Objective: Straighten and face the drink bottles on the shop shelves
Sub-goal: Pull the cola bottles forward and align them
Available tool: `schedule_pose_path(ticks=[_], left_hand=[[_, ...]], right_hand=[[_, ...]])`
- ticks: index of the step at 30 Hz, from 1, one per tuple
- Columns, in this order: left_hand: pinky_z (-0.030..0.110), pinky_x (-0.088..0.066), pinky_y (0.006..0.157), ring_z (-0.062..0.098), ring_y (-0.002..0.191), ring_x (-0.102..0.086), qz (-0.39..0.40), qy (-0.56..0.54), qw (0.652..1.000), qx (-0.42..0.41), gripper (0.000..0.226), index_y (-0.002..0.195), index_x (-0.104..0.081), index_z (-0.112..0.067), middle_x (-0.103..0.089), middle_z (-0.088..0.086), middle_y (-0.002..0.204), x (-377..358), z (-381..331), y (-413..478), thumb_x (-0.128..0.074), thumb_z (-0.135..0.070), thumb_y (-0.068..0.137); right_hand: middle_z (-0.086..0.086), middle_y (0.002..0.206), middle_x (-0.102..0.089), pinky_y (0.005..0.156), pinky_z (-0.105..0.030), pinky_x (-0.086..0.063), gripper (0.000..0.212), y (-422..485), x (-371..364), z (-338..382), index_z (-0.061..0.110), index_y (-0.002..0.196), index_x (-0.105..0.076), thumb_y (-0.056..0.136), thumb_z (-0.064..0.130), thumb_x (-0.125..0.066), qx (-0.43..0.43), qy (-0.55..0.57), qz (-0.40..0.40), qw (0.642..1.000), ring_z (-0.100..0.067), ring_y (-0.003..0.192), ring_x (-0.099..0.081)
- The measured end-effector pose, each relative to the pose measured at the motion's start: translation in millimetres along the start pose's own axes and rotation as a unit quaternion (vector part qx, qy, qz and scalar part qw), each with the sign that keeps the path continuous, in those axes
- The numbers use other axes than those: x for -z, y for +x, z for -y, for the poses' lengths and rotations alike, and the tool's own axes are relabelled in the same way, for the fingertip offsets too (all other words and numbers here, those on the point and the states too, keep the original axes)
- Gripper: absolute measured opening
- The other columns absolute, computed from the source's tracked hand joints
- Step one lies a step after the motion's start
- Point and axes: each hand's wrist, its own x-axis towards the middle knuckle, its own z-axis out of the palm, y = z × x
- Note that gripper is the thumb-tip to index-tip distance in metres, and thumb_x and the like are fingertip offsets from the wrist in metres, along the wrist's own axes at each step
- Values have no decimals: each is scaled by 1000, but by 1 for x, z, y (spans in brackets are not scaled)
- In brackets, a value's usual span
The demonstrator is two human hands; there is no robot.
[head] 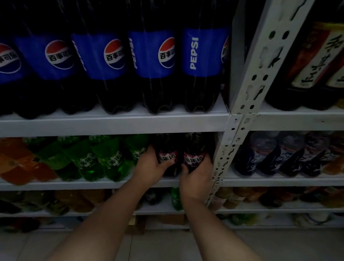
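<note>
Hold is taken on a pair of drinks at the right end of the white metal shelf (104,185), close to its front edge and just beside the white perforated upright (220,166). The left grip (150,167) is closed round the lower body of the left dark plastic soda bottle (166,156), which carries a magenta label. The thumb is laid across the front below that label. The right grip (196,177) is wrapped in the same way round the right dark plastic soda bottle (192,157), its twin. Both bottles are seen upright, side by side, with their labels turned roughly to the front. Green plastic soda bottles (113,159) are ranged just to the left.

Both dark bottles appear full, so some weight is to be expected. Walls kept stiff by the fizz inside are likely, so little give should be felt. The smooth plastic and film label may slip under a light hold. A firm hold low on the body, as is had now, is judged best. The necks are hidden under the shelf above, so turning on the base is favoured over lifting.
</note>
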Motion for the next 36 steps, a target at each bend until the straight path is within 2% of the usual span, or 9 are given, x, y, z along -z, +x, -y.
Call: schedule_pose_path(ticks=[5,12,18,21,25,28,31,34,36], left_hand=[[20,-40,84,26,111,-59,-4,-12,1000,3,69,128,-49,-4,-62,11,122,0,0,-4,-79,-36,75],[5,-28,79,24,110,-57,-39,-25,999,-12,66,130,-48,-5,-62,11,122,-4,-4,-12,-77,-32,77],[16,-37,85,19,113,-57,-16,-50,999,-4,69,132,-48,-10,-61,6,125,-1,-1,-11,-78,-35,75],[15,-37,82,19,110,-59,-36,-34,998,23,69,128,-52,-10,-64,5,122,-2,-4,-13,-81,-36,72],[15,-39,73,20,98,-64,-70,13,996,50,60,116,-60,-5,-68,8,110,-6,-13,-16,-82,-37,71],[18,-41,64,20,85,-65,-57,65,993,76,51,102,-64,-5,-70,9,99,0,-19,-12,-81,-41,70],[24,-48,65,18,82,-64,-24,113,990,79,46,100,-67,-6,-70,9,97,14,-27,-8,-78,-42,73],[22,-46,61,14,76,-62,12,135,986,101,36,89,-68,-8,-69,5,87,31,-41,-12,-75,-42,76],[22,-46,59,13,73,-62,25,152,983,101,30,79,-65,-12,-66,2,77,45,-56,-21,-73,-41,78]], right_hand=[[-10,135,-45,89,-39,-47,74,1,-4,-1,11,142,-34,81,31,-72,-13,-1,6,1000,-28,122,-48],[-11,135,-44,82,-40,-48,77,0,-8,-2,13,144,-31,81,37,-69,-17,-27,9,999,-29,119,-49],[-10,140,-40,85,-41,-48,79,-2,-7,-4,14,146,-26,83,37,-68,-17,-10,24,1000,-28,122,-47],[-8,145,-36,86,-33,-46,77,-10,1,-5,13,147,-23,85,29,-65,22,19,24,999,-24,122,-45],[2,144,-39,91,-17,-34,61,-21,30,-8,20,143,-32,88,25,-59,114,55,39,991,-6,121,-41],[5,134,-48,93,-19,-39,47,-14,61,3,19,133,-47,88,19,-59,187,79,26,979,-4,118,-45],[10,123,-53,96,-24,-44,35,5,100,37,16,122,-57,88,23,-53,261,151,-6,954,-3,115,-49],[10,125,-50,100,-29,-43,35,29,136,87,21,124,-52,89,24,-53,324,264,-16,908,-9,120,-50],[10,132,-45,105,-27,-38,44,47,152,117,22,132,-45,88,25,-55,326,309,4,893,-9,127,-44]])
